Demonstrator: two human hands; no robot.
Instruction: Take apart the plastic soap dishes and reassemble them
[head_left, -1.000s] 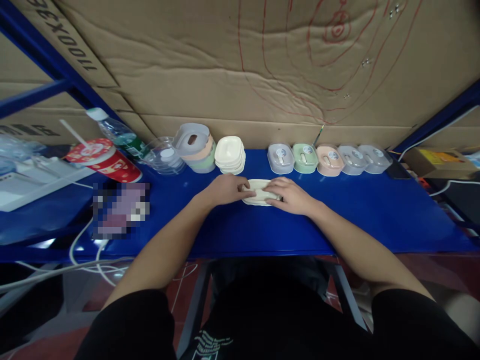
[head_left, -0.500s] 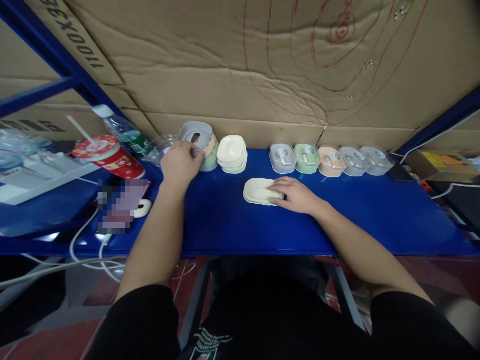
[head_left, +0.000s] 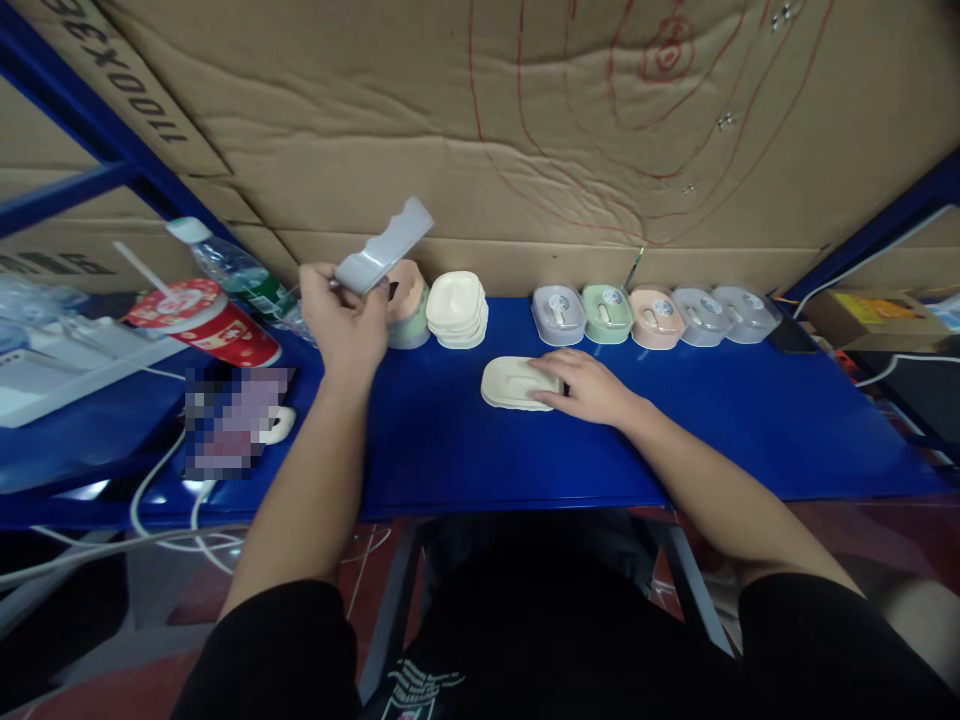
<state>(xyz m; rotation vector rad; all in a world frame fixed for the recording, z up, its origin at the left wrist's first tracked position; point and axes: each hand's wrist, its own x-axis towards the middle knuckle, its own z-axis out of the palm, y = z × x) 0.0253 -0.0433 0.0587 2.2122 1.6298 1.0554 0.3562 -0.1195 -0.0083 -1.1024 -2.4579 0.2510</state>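
My left hand (head_left: 346, 325) is closed on a grey plastic ring (head_left: 386, 248), held tilted above a stack of pink and green rings (head_left: 409, 305). My right hand (head_left: 586, 388) rests with its fingers over the right end of a cream oval piece (head_left: 510, 382) lying on the blue table (head_left: 450, 450); the thumb is at its front edge. Just right of the coloured stack stands a pile of cream square pieces (head_left: 456, 305).
Several lidded boxes (head_left: 607, 312) in grey, green and pink line the back right. At the left are a red cup (head_left: 217, 325) with a straw, a bottle (head_left: 247, 275), a phone (head_left: 236, 420) and white cables. Cardboard (head_left: 375, 120) stands behind.
My left hand has lifted the grey ring off the coloured stack and tilted it, uncovering the pink one. The right hand stays on the cream oval piece. The view has shifted slightly.
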